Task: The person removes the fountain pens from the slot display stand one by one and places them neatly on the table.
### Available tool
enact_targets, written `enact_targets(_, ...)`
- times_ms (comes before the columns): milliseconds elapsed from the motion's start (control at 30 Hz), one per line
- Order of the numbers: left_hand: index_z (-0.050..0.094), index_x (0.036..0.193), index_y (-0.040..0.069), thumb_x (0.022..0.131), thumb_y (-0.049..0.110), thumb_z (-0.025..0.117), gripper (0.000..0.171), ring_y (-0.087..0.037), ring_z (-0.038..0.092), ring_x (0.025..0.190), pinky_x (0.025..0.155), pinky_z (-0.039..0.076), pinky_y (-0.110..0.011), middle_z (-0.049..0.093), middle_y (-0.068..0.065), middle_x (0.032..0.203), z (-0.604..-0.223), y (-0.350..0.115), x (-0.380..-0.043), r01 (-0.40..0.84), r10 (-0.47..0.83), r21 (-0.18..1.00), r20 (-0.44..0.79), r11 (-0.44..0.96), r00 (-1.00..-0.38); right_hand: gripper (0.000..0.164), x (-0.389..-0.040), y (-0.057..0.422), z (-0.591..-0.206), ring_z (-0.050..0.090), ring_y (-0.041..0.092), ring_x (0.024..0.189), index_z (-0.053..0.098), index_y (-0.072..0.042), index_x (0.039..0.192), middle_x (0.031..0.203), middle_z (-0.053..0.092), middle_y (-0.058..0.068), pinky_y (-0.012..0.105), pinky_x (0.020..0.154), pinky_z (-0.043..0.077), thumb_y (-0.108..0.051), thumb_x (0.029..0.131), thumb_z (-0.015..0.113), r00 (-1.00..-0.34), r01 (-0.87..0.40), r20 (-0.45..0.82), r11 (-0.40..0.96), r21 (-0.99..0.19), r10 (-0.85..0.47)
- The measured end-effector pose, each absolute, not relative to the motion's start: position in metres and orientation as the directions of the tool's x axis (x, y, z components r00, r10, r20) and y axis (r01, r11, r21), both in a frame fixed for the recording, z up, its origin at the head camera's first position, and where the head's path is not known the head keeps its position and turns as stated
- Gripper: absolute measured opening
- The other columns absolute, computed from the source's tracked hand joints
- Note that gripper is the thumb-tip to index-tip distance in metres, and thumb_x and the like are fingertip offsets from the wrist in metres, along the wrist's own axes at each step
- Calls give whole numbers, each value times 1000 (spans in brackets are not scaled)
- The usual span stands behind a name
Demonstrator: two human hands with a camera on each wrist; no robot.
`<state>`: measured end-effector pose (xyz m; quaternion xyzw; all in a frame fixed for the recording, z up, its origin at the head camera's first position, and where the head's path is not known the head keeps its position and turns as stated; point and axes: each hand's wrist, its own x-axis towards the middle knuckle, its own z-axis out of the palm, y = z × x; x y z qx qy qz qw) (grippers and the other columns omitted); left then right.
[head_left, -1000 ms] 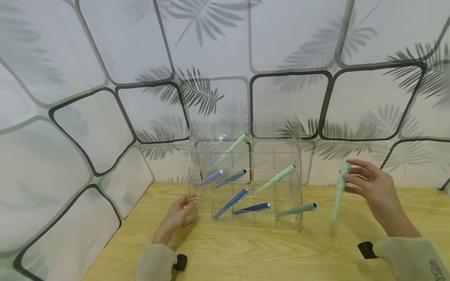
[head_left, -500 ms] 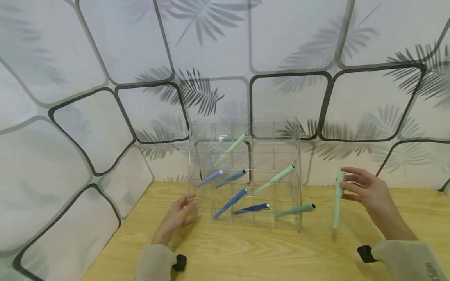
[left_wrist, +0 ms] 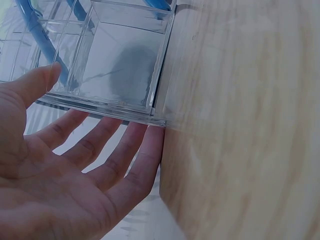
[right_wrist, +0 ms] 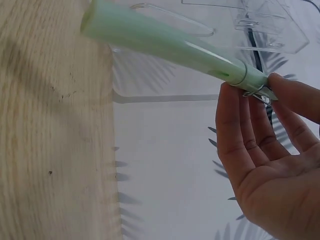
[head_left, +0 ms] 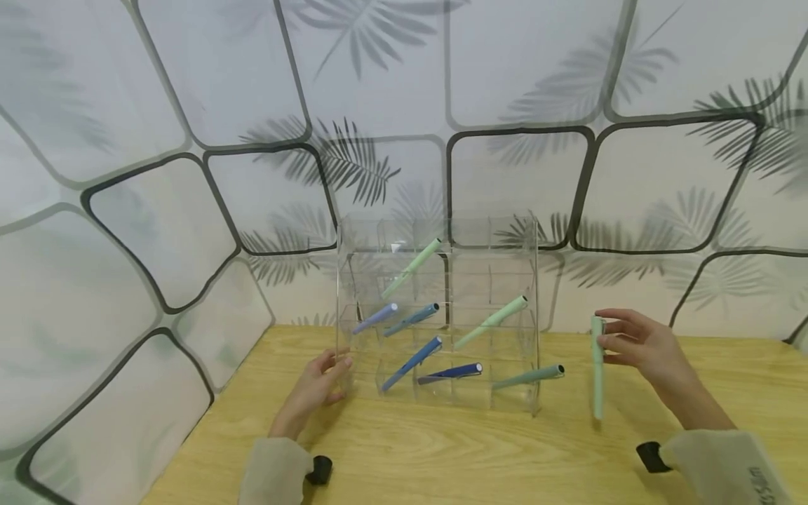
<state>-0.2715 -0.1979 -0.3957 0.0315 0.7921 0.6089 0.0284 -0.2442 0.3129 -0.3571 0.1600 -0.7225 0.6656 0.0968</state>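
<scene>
My right hand (head_left: 647,358) pinches a mint-green capped pen (head_left: 597,382) near its clip end. That pen hangs almost upright over the table, to the right of the clear acrylic rack (head_left: 536,280). In the right wrist view, thumb and fingertips meet at the metal clip and the pen's plain end (right_wrist: 95,20) points away from the hand. My left hand (head_left: 311,389) touches the rack's left side low down. The left wrist view shows its fairly straight fingers (left_wrist: 107,155) against the side wall, with the thumb (left_wrist: 37,82) by the front.
Slanted pens sit in the rack's compartments: light-green ones (head_left: 413,266), a lavender one (head_left: 376,318), several blue ones (head_left: 413,363), and a grey-green one (head_left: 530,377) jutting past its right side. The rack stands on a wooden table (head_left: 435,456), before a leaf-patterned curtain (head_left: 517,182).
My right hand has moved left and down with the mint-green pen, closer to the rack. The pen has turned from tilted to nearly vertical. My left hand stays at the rack's side.
</scene>
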Motion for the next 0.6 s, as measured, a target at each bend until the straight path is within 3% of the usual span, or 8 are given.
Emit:
enact_targets(300, 45, 147, -2, 106, 23, 57, 49, -48, 42, 135, 85, 59, -44, 43, -32, 147, -396, -199, -270, -5, 79, 967, -25, 254, -997, 49, -249, 312, -360, 68, 9, 82, 67, -34, 120, 98, 69, -8, 27, 68, 60, 9, 98, 61, -935, -353, 338, 165, -921, -112)
enact_targets(600, 45, 147, -3, 106, 22, 57, 50, -46, 42, 135, 79, 60, -37, 44, -31, 147, -395, -198, -271, 2, 80, 967, -19, 254, -997, 45, -253, 317, -367, 67, 8, 82, 66, -40, 113, 98, 65, -11, 29, 69, 61, 2, 98, 64, -966, -254, 237, 226, -940, -100)
